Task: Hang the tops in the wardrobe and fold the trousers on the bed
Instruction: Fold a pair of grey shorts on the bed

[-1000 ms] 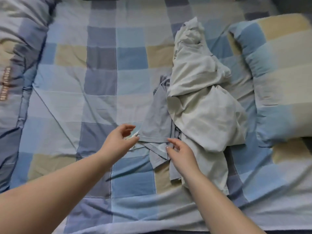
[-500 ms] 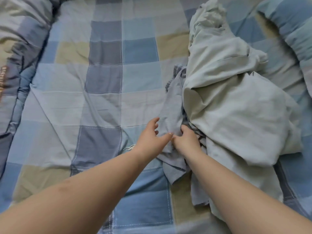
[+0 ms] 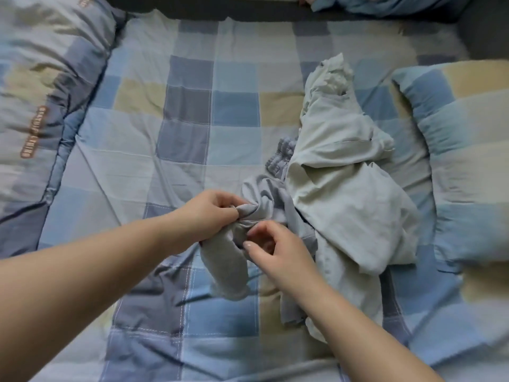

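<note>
A grey-blue garment [image 3: 263, 197] lies crumpled on the checked bed [image 3: 187, 128], partly under a pale green garment [image 3: 344, 188] heaped to its right. My left hand [image 3: 212, 213] grips a bunched fold of the grey-blue cloth, and a loose end of it hangs down below the fist. My right hand [image 3: 275, 249] is just beside it with curled fingers touching the same cloth; whether it pinches the cloth is unclear. The elastic waistband of the grey-blue piece shows near the pale green heap.
A checked pillow [image 3: 465, 150] lies at the right and a rolled quilt [image 3: 44, 86] at the left. A dark bed edge [image 3: 220, 9] runs along the top, with blue fabric [image 3: 385, 4] beyond it.
My left hand has closed on the grey-blue cloth and lifted a bunch of it towards me. My right hand has drawn back slightly from the heap. The camera has pulled back.
</note>
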